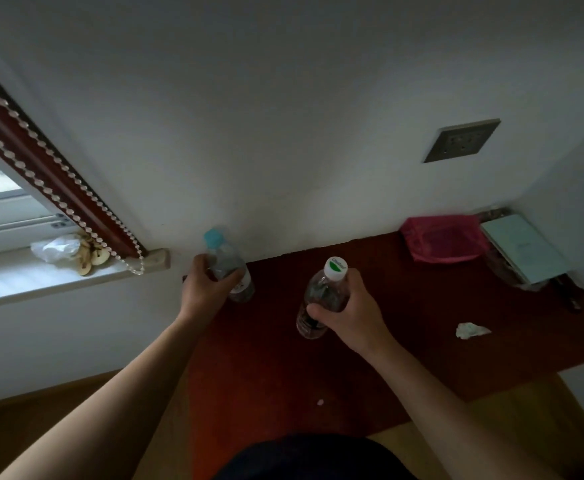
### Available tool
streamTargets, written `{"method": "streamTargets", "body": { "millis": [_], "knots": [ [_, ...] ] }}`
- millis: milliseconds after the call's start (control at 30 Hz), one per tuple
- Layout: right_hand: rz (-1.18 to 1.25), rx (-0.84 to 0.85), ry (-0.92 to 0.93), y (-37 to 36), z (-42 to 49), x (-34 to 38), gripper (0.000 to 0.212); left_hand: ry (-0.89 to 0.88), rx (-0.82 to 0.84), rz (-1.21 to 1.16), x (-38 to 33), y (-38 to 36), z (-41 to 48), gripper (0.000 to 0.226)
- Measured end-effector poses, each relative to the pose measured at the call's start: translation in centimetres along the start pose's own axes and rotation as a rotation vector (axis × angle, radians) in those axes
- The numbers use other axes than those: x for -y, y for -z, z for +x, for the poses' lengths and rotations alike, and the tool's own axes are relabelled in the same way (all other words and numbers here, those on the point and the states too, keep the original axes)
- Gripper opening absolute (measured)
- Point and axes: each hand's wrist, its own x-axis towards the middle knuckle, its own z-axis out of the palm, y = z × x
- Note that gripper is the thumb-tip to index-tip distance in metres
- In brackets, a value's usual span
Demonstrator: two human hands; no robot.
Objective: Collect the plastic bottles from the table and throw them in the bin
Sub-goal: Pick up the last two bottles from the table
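Observation:
Two clear plastic bottles stand on a dark red table (404,317). The bottle with a light blue cap (226,259) is at the table's back left corner by the wall, and my left hand (205,289) is wrapped around its body. The bottle with a white and green cap (321,292) stands near the middle of the table, with my right hand (349,313) closed around its right side. Both bottles are upright and seem to rest on the table. No bin is in view.
A pink pouch (443,242) and a pale green book (526,247) lie at the back right of the table. A crumpled tissue (472,330) lies to the right of my right hand. A windowsill (58,271) with a bead cord is on the left.

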Motion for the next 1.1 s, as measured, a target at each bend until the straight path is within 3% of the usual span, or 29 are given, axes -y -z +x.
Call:
{"method": "streamTargets", "body": {
  "millis": [233, 433, 833, 1100],
  "knots": [
    [0.030, 0.086, 0.027, 5.5, -2.2, -3.1, 0.054, 0.046, -0.075, -0.122, -0.7, 0.0, -9.2, 0.054],
    [-0.013, 0.380, 0.083, 4.8, -3.3, -3.8, 0.044, 0.236, -0.300, -0.199, 1.1, 1.3, -21.4, 0.051],
    [-0.208, 1.009, 0.308, -10.9, -13.5, 0.9, 0.048, 0.575, -0.794, -0.190, 12.6, 7.6, -46.0, 0.050],
    [-0.480, 1.194, 0.458, -24.2, -23.0, 1.4, 0.057, 0.903, -1.114, -0.337, 20.8, 10.2, -61.8, 0.051]
  ]
}}
